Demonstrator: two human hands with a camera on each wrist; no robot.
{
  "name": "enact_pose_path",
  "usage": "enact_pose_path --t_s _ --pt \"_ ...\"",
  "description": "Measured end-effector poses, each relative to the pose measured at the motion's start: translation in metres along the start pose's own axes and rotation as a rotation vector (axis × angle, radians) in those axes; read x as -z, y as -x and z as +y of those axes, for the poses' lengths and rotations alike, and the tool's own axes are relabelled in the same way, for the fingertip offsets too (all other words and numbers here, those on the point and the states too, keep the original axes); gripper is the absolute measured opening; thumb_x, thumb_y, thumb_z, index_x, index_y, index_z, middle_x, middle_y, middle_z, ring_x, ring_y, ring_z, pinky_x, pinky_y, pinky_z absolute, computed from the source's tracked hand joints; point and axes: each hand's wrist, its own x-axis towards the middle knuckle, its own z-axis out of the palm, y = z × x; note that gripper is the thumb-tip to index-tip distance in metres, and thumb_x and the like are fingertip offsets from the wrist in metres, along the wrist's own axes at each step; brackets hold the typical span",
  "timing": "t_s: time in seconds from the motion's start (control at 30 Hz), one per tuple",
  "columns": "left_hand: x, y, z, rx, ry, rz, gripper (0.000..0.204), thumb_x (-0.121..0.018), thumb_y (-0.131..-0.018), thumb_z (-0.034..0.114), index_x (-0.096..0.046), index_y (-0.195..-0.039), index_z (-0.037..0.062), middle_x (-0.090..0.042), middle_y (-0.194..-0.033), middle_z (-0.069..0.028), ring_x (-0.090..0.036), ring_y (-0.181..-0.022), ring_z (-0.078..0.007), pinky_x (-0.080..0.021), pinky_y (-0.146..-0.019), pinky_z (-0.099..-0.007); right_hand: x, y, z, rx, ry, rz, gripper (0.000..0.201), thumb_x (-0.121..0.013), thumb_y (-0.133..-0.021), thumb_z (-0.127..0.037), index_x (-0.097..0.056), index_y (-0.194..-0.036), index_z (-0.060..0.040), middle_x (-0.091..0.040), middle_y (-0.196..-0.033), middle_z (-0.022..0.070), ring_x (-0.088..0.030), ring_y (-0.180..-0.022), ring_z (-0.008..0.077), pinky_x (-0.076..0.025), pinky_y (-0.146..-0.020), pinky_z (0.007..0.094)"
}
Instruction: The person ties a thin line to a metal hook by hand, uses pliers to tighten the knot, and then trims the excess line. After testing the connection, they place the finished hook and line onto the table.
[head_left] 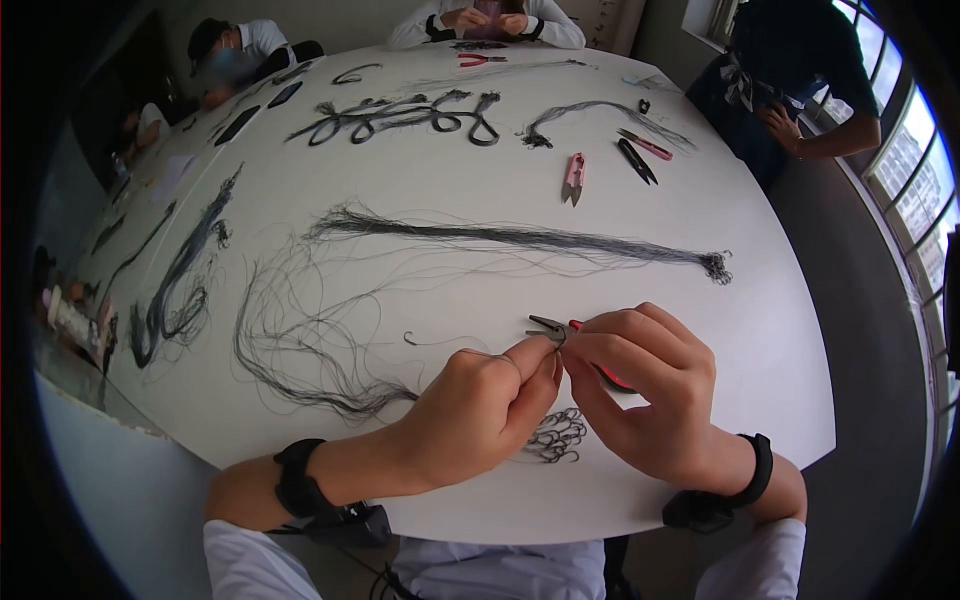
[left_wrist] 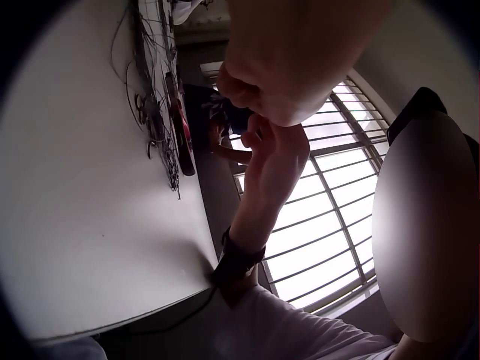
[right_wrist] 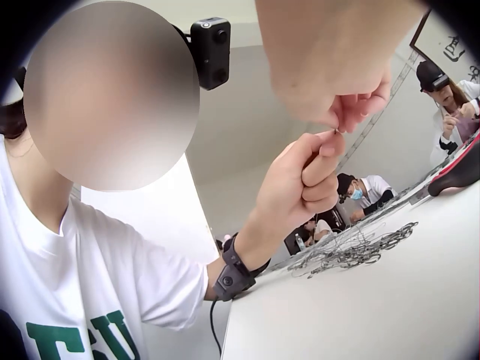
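Observation:
Both hands meet fingertip to fingertip above the table's near side. My left hand [head_left: 485, 400], fingers curled, pinches a thin fishing line [head_left: 455, 343] between thumb and forefinger. With thumb and forefinger my right hand [head_left: 655, 390] pinches the line at the same spot, where a tiny part shows in the right wrist view; I cannot tell whether it is a knot or a hook. A single fish hook [head_left: 410, 339] lies left of the hands. Red-handled pliers [head_left: 547, 326] lie partly hidden behind the right hand. Below the hands is a cluster of fish hooks [head_left: 560, 436].
A loose tangle of line [head_left: 300, 375] spreads left of the hands. Beyond them stretches a straight bundle of hooked lines [head_left: 500, 236]. Pink thread snips [head_left: 574, 180] and black thread snips [head_left: 637, 161] lie farther back, near looped dark bundles [head_left: 400, 118]. Other people are around the table.

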Motion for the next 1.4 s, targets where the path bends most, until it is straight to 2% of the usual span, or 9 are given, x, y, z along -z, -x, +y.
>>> enact_pose_path --t_s 0.17,0.3,0.4,0.5,0.63,0.73,0.83,0.93,1.4 --pt "-0.001 -0.001 -0.006 -0.002 -0.025 0.011 0.017 -0.043 -0.09 0.002 -0.051 -0.076 -0.0022 -0.047 -0.053 -0.0098 -0.044 -0.044 -0.0143 -0.038 -0.045 -0.027 -0.005 0.0 0.005 0.162 0.158 0.035 0.025 -0.067 -0.053 0.0 -0.061 -0.075 -0.0088 -0.059 -0.078 -0.0023 -0.05 -0.058 0.014 -0.041 -0.045 0.0243" --pt "-0.002 -0.003 -0.015 0.026 -0.019 0.011 0.019 -0.042 -0.091 0.005 -0.051 -0.076 -0.0015 -0.045 -0.052 -0.0068 -0.041 -0.043 -0.0109 -0.035 -0.043 -0.0261 -0.003 -0.002 0.016 0.196 0.132 -0.041 0.025 -0.069 -0.057 -0.002 -0.06 -0.079 -0.0082 -0.059 -0.081 -0.0004 -0.053 -0.063 0.0169 -0.043 -0.049 0.0264" --pt "0.002 -0.006 -0.022 0.063 0.132 0.001 0.024 -0.04 -0.094 0.01 -0.048 -0.074 0.0001 -0.037 -0.049 -0.0001 -0.031 -0.042 -0.0059 -0.027 -0.041 -0.0241 0.003 0.0 0.024 0.002 0.152 -0.217 0.027 -0.071 -0.064 -0.008 -0.058 -0.087 -0.0072 -0.058 -0.091 0.0049 -0.055 -0.078 0.0224 -0.046 -0.061 0.0325" --pt "0.005 -0.011 -0.024 0.348 0.565 -0.081 0.027 -0.034 -0.096 0.016 -0.039 -0.072 0.0051 -0.022 -0.05 0.0082 -0.017 -0.042 -0.0021 -0.015 -0.038 -0.0224 0.003 0.017 0.034 -0.186 0.197 -0.468 0.033 -0.071 -0.071 -0.019 -0.054 -0.095 -0.0051 -0.05 -0.107 0.0115 -0.05 -0.097 0.0284 -0.043 -0.077 0.0404" --pt "0.009 -0.012 -0.029 0.448 0.809 -0.094 0.028 -0.034 -0.096 0.017 -0.042 -0.072 0.0046 -0.025 -0.051 0.0074 -0.02 -0.043 -0.0025 -0.018 -0.039 -0.0229 -0.003 0.028 0.045 -0.128 0.263 -0.476 0.028 -0.068 -0.072 -0.016 -0.054 -0.093 -0.0035 -0.049 -0.107 0.0112 -0.05 -0.095 0.0284 -0.043 -0.076 0.0404" --pt "0.01 -0.013 -0.028 0.453 0.805 -0.086 0.029 -0.031 -0.097 0.021 -0.036 -0.072 0.0072 -0.021 -0.048 0.0076 -0.014 -0.038 -0.0032 -0.012 -0.036 -0.0237 -0.005 0.026 0.052 -0.028 0.26 -0.45 0.02 -0.066 -0.074 -0.012 -0.054 -0.088 -0.0025 -0.052 -0.101 0.0115 -0.051 -0.091 0.0291 -0.043 -0.074 0.0389" --pt "0.012 -0.013 -0.027 0.492 0.868 -0.082 0.028 -0.031 -0.096 0.022 -0.036 -0.073 0.0078 -0.019 -0.048 0.0079 -0.014 -0.037 -0.0034 -0.011 -0.036 -0.0243 -0.005 0.017 0.051 -0.197 -0.035 -0.145 0.015 -0.065 -0.072 -0.005 -0.05 -0.076 -0.004 -0.055 -0.087 0.0116 -0.05 -0.082 0.0276 -0.041 -0.067 0.0341" --pt "0.013 -0.013 -0.024 0.494 0.886 -0.102 0.027 -0.03 -0.096 0.022 -0.036 -0.073 0.008 -0.018 -0.048 0.008 -0.014 -0.037 -0.0036 -0.012 -0.036 -0.0243 0.001 0.013 0.043 -0.063 -0.051 -0.12 0.021 -0.069 -0.068 -0.005 -0.048 -0.07 -0.0047 -0.055 -0.088 0.0125 -0.049 -0.082 0.0271 -0.041 -0.067 0.0347" --pt "0.01 -0.006 -0.013 0.479 0.873 -0.184 0.026 -0.031 -0.096 0.018 -0.039 -0.074 0.0059 -0.022 -0.05 0.0074 -0.019 -0.04 -0.0033 -0.016 -0.038 -0.0232 -0.005 0.012 0.03 0.023 0.091 -0.055 0.028 -0.074 -0.057 -0.008 -0.048 -0.068 -0.0053 -0.055 -0.09 0.0131 -0.053 -0.082 0.0295 -0.043 -0.062 0.0362"
